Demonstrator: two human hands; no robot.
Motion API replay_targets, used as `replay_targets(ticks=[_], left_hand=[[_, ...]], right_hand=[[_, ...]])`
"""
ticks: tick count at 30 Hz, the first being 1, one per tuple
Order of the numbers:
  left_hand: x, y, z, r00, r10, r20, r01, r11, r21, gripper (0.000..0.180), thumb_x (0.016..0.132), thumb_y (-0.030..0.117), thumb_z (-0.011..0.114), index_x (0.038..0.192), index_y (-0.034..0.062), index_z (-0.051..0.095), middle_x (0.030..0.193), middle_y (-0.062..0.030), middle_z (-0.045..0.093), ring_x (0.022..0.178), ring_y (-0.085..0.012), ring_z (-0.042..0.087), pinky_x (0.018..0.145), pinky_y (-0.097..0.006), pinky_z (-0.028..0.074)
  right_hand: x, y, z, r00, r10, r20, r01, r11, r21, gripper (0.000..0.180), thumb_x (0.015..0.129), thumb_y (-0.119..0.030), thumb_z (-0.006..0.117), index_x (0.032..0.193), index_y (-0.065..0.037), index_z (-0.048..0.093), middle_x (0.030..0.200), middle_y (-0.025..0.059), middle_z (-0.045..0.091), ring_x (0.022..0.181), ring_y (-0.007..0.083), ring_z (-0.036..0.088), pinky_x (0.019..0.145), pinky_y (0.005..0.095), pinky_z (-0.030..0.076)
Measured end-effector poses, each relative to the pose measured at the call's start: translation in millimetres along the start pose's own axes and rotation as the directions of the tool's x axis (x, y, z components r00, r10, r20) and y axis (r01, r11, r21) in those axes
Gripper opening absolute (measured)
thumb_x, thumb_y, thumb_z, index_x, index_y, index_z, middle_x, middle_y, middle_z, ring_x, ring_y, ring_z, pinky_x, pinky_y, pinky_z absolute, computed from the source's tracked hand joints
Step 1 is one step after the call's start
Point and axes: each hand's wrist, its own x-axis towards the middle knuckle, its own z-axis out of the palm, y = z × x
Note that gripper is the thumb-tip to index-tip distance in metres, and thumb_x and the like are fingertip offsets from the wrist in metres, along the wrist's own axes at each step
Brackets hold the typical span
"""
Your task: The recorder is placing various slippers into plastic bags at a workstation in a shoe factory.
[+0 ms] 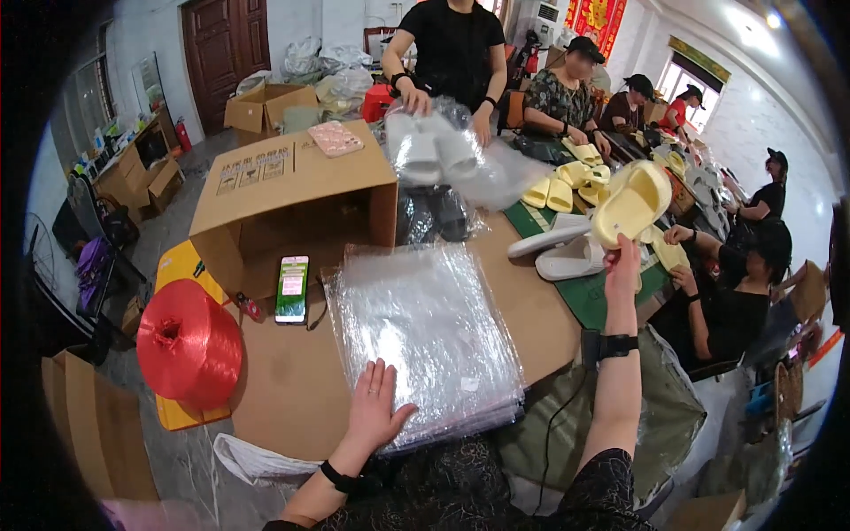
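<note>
My left hand [379, 409] lies flat with its fingers stretched out on the near left part of a stack of clear plastic bags [434, 327]. Raised over the right side of the table, my right hand [622, 262] grips a pale yellow slide sandal [632, 205] by one end. Just left of that hand, a pair of white slide sandals [567, 257] rests on the table. More yellow slides [560, 193] lie beyond, on a green mat [611, 301]. Across the table, a person in black handles white slides [429, 150] in clear plastic.
An open cardboard box [292, 177] stands at the back left, with a pink phone case [336, 139] on top. A lit phone [291, 290] leans by its opening. A large red twine roll [189, 344] sits at the left edge. Several co-workers sit along the right.
</note>
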Motion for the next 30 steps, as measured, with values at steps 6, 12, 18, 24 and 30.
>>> replay_targets(ticks=[6,12,18,24,30], left_hand=[[-0.5,1.5,0.7,1.0,0.005,-0.007,-0.005,1.0,-0.019,0.083,0.092,0.05,0.062,0.147,-0.0071,0.037,0.154,-0.0312,0.033,0.145,-0.0476,0.028,0.119,-0.053,0.024],[-5.7,0.1,0.5,1.0,-0.002,-0.006,0.002,1.0,0.026,0.082,0.091,0.049,0.063,0.147,-0.0064,0.038,0.154,-0.0312,0.033,0.145,-0.047,0.028,0.119,-0.052,0.024],[-3.3,-0.9,1.2,1.0,-0.018,-0.024,0.018,1.0,0.007,0.084,0.091,0.05,0.064,0.147,-0.0056,0.038,0.154,-0.0299,0.035,0.145,-0.0463,0.029,0.119,-0.051,0.025],[-1.1,0.9,2.4,1.0,-0.017,-0.01,0.018,0.999,0.05,0.085,0.091,0.054,0.062,0.148,-0.0044,0.037,0.155,-0.0287,0.033,0.145,-0.0439,0.029,0.119,-0.051,0.025],[-4.3,1.4,1.5,1.0,0.009,-0.03,-0.008,0.999,0.043,0.084,0.091,0.052,0.063,0.147,-0.0052,0.038,0.155,-0.0303,0.033,0.145,-0.0449,0.029,0.12,-0.051,0.024]], right_hand=[[-64.6,-54.2,8.5,0.986,0.004,0.164,-0.025,0.992,0.124,0.021,0.096,-0.021,0.06,0.112,-0.008,0.055,0.081,-0.0022,0.057,0.059,0.0061,0.047,0.053,0.0226,0.038],[-144.6,-77.0,25.1,0.932,0.258,0.253,-0.304,0.939,0.161,0.024,0.097,-0.029,0.06,0.107,-0.008,0.064,0.08,-0.0039,0.064,0.058,0.0056,0.049,0.053,0.0234,0.044],[-185.7,-20.9,37.0,0.802,0.497,0.331,-0.468,0.867,-0.168,0.021,0.094,-0.028,0.058,0.101,-0.008,0.062,0.076,-0.0045,0.058,0.055,0.0036,0.044,0.047,0.0197,0.033],[-215.9,61.4,37.3,0.673,0.659,0.336,-0.473,0.732,-0.49,0.022,0.094,-0.021,0.061,0.105,-0.003,0.065,0.071,-0.0038,0.054,0.055,0.0042,0.045,0.049,0.02,0.036],[-234.1,107.8,24.8,0.8,0.344,0.491,0.241,0.565,-0.789,0.044,0.091,-0.029,0.067,0.122,0.002,0.061,0.093,0.0109,0.059,0.081,0.0235,0.058,0.07,0.0364,0.05]])
